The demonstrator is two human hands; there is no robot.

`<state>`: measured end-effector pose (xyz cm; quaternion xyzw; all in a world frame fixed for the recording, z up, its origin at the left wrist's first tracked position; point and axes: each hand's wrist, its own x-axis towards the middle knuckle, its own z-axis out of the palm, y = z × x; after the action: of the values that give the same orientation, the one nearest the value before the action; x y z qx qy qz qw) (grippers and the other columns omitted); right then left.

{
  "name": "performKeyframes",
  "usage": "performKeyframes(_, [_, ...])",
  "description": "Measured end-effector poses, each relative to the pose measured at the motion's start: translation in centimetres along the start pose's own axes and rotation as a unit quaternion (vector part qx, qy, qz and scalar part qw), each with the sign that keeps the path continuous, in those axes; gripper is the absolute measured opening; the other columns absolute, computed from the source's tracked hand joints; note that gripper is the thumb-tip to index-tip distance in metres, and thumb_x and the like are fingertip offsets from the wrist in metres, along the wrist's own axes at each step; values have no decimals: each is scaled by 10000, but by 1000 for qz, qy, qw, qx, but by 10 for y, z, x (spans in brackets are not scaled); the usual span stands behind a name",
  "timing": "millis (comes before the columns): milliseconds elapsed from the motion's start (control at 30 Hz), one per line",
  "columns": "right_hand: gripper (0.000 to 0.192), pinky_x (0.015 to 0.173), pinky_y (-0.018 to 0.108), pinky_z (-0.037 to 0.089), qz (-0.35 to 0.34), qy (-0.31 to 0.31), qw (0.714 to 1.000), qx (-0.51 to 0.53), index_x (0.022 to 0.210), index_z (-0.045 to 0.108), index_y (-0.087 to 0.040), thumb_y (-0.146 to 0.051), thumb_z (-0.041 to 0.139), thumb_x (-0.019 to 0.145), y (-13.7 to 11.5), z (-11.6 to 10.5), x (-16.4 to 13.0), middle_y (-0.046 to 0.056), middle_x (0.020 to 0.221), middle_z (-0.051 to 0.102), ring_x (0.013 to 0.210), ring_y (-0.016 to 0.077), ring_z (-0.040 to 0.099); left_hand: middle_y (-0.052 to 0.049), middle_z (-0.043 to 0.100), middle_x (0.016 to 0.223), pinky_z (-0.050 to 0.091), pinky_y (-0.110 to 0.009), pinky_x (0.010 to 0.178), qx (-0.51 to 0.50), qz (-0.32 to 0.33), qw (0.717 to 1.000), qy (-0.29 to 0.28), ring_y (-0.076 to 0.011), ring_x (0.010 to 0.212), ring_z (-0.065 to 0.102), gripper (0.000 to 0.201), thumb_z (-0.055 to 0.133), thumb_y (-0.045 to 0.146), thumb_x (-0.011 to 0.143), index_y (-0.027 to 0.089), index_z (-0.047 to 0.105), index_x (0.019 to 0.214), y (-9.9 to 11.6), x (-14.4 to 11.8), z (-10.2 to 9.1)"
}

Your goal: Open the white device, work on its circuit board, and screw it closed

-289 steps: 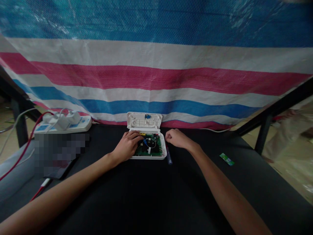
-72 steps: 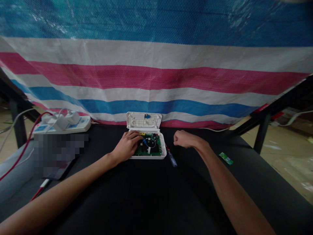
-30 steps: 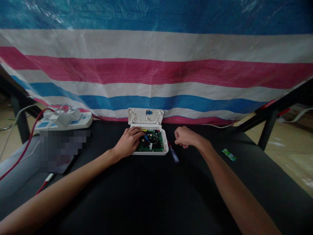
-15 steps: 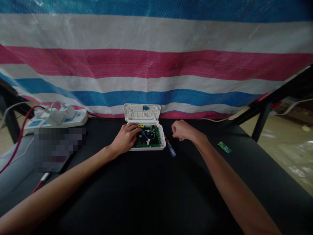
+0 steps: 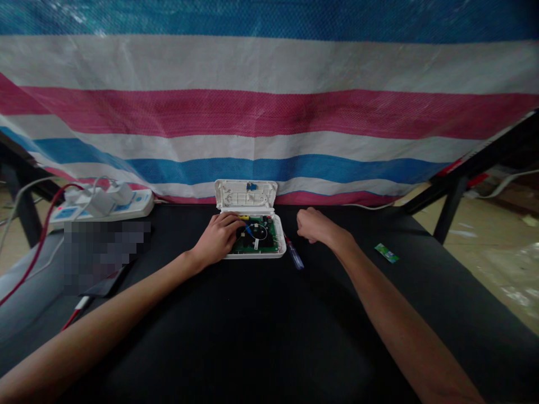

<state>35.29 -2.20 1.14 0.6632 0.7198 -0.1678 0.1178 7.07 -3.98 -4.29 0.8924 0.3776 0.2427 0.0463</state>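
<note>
An opened white router [image 5: 283, 238] lies on the black table with its cover [image 5: 231, 196] standing up behind it. Inside are a green circuit board [image 5: 272, 224], a thin white cable loop with a blue connector, and yellow ports. My left hand [image 5: 219, 233] is closed over the router's left side, its fingers reaching inside; the thumb is hidden. To the right, my right hand [image 5: 316, 225] makes a fist just above or on the table, apart from the router. Whatever its fingers might hold is hidden. Between it and the router lies a screwdriver [image 5: 296, 257] with a clear bluish handle.
A power strip [image 5: 137, 206] with plugs and cables sits at the back left, behind a blurred-out dark device [image 5: 105, 258] with a red cable. Toward the right lies a small green packet [image 5: 386, 253]. A striped tarp [image 5: 252, 112] hangs behind the table.
The view has shifted slightly. Both hands hold nearly the same places, and the router and screwdriver have not moved.
</note>
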Motion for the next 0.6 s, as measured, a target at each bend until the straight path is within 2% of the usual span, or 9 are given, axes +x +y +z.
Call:
performKeyframes(200, [195, 525, 232, 494, -9, -8, 1000, 13, 821, 709, -58, 21, 543, 756, -2, -2, -5, 143, 719, 733, 552, 186, 698, -110, 668, 1188, 438, -475, 964, -2, 9, 1000, 8, -279, 1194, 544, 323, 437, 102, 918, 178, 644, 1153, -1, 0, 1])
performKeyframes(400, [167, 532, 231, 478, -7, 1, 1000, 5, 845, 715, -68, -13, 582, 760, 4, -6, -6, 129, 724, 735, 522, 166, 680, -109, 665, 1197, 436, -478, 990, -6, 6, 1000, 6, -275, 1219, 535, 341, 457, 81, 894, 177, 643, 1163, 0, 0, 1])
performKeyframes(600, [132, 562, 235, 465, -40, 68, 997, 8, 833, 726, -106, -123, 600, 801, -2, -18, -19, 97, 685, 728, 527, 159, 672, -104, 660, 1215, 438, -483, 990, -2, -2, 1000, 3, -277, 1228, 527, 333, 449, 91, 906, 184, 642, 1161, 1, 0, 1])
